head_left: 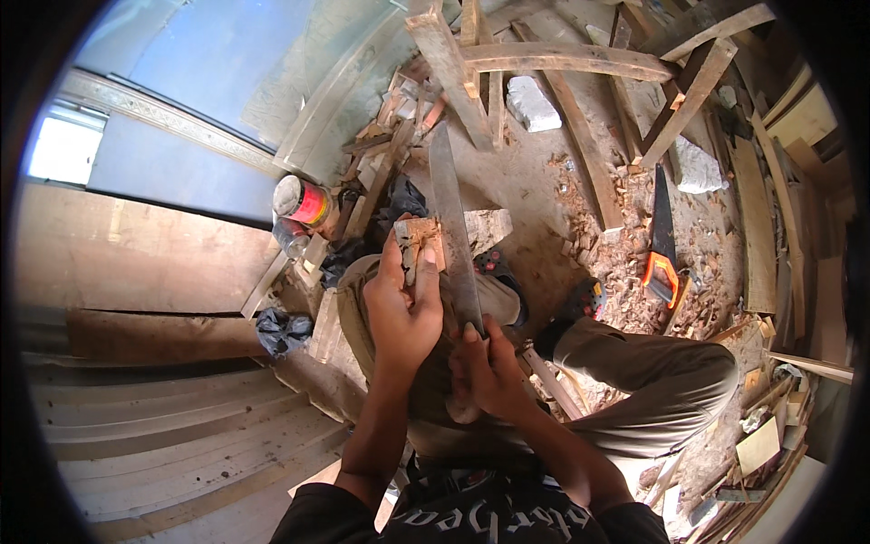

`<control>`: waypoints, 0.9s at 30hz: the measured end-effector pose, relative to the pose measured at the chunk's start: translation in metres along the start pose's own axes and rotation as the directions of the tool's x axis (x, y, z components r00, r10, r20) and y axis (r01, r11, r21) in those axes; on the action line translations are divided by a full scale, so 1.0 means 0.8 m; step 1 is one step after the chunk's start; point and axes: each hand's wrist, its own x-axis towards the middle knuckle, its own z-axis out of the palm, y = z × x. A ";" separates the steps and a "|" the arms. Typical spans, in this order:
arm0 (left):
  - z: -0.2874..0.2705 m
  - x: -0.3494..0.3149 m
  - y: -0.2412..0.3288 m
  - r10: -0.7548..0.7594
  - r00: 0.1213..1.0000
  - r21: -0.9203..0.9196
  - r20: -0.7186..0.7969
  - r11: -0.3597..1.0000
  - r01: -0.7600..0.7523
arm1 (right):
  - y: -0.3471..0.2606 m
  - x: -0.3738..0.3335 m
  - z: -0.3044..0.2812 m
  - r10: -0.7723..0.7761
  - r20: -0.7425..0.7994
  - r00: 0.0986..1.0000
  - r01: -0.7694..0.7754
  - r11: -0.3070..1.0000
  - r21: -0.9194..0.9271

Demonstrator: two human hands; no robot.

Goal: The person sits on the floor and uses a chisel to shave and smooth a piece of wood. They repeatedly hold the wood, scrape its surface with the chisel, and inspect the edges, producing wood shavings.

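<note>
My left hand (404, 313) is closed around a small block of wood (419, 238), its upper face rough and reddish-brown. The thumb and fingers press on the block's near end and sides. In my right hand (487, 367) is the handle of a machete (456, 231), whose long dark blade points away from me. The blade passes along the right side of the wood block; whether its edge touches the wood I cannot tell. Beneath both hands are my bent legs in brown trousers. Behind the blade a pale piece of timber (488, 228) lies low, partly hidden.
A handsaw (662, 245) with an orange handle rests among wood shavings (625, 281) at the right. Wooden trestle legs (580, 136) and white blocks (533, 104) stand farther off. Left are a paint can (302, 201), a black plastic bag (283, 332) and stacked boards (154, 258); scraps lie lower right.
</note>
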 end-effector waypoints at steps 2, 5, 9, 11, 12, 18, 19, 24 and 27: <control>0.004 0.004 -0.005 0.011 1.000 -0.019 -0.008 1.000 -0.011 | 0.004 0.004 0.002 0.043 0.011 0.999 -0.044 0.993 0.108; 0.012 0.007 0.004 -0.051 0.998 -0.068 0.027 0.996 0.053 | -0.007 0.016 -0.014 0.116 0.109 0.987 -0.148 0.924 0.352; 0.022 -0.002 0.002 -0.004 1.000 -0.108 0.003 0.994 0.004 | -0.036 0.014 -0.023 -0.060 0.075 0.995 0.033 0.946 0.322; 0.026 0.004 0.012 -0.062 0.998 -0.074 -0.008 0.995 0.061 | -0.030 0.018 -0.020 -0.298 -0.141 0.944 0.294 0.955 -0.051; 0.026 0.007 0.009 -0.033 0.999 -0.077 -0.036 0.997 0.030 | -0.037 0.009 -0.020 -0.272 -0.185 0.944 0.256 0.961 -0.107; 0.029 -0.002 -0.003 -0.048 0.998 -0.117 -0.049 0.992 0.042 | -0.018 0.002 -0.022 -0.300 -0.125 0.946 0.197 0.836 -0.512; 0.034 -0.002 0.000 -0.046 0.998 -0.129 -0.047 0.991 0.039 | -0.020 0.001 -0.021 -0.315 -0.128 0.940 0.198 0.813 -0.548; 0.021 -0.015 -0.003 -0.030 0.996 -0.062 -0.080 0.998 0.025 | 0.001 -0.014 -0.022 -0.051 -0.034 0.998 0.047 0.994 -0.102; 0.022 -0.008 -0.011 -0.025 0.992 -0.147 -0.126 0.989 0.006 | 0.009 -0.022 -0.037 0.100 0.254 0.962 -0.192 0.908 0.372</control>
